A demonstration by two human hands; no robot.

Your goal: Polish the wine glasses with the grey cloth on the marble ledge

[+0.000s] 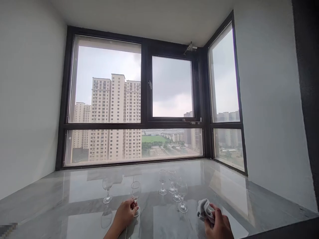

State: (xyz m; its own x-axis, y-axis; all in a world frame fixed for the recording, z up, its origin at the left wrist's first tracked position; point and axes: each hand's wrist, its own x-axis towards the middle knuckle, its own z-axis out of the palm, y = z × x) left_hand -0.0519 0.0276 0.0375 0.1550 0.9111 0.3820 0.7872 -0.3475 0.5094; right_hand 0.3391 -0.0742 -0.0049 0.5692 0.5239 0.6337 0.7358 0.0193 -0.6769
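My left hand (127, 212) is closed around the stem of a clear wine glass (136, 188), which stands upright with its foot at or just above the glossy sill. In my right hand (219, 223) a crumpled grey cloth (204, 209) is gripped between thumb and fingers, off to the right. Left of my left hand stands another stemmed glass (107, 189) on its own. Between my hands several more glasses are grouped upright, the nearest glass (182, 196) in front and a rear glass (162, 182) at the group's left.
The grey, reflective stone sill (164, 222) runs back to dark-framed windows (132, 126). White walls (271, 109) close in on both sides. A window handle (150, 84) sits on the frame. Tall buildings (117, 116) show outside.
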